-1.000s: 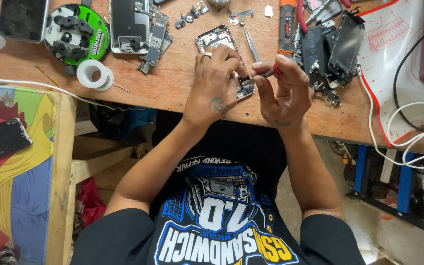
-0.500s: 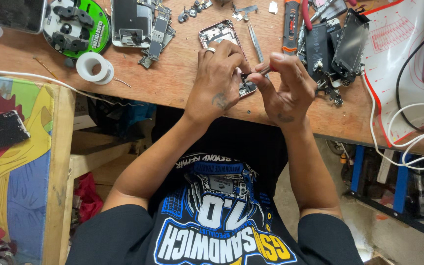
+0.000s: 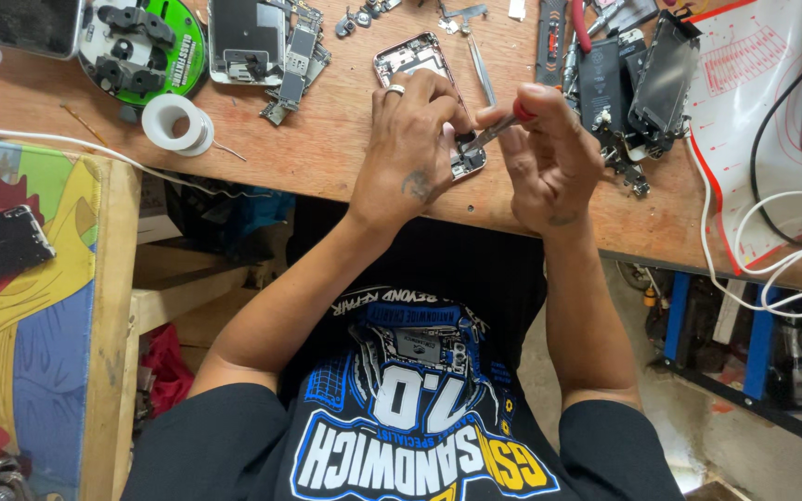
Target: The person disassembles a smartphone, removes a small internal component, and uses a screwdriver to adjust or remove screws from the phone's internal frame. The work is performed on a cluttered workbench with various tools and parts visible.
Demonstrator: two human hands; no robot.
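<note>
- A white tape roll point(image 3: 178, 121) lies left of the work, well apart, on the wooden surface point(image 3: 327, 148).
- The left hand point(image 3: 415, 153) presses on the opened phone point(image 3: 424, 70), grip closed over its near end.
- The phone's long axis runs away from the person, slightly tilted; its near end sits close to the surface's front edge.
- The right hand point(image 3: 549, 158) pinches a thin red-capped tool point(image 3: 494, 130), tip on the phone.
- Parts crowd the right side.

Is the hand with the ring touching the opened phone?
Touching. The head view shows the left hand, ring on one finger, resting on the opened phone with its fingers pressing the lower end.
</note>
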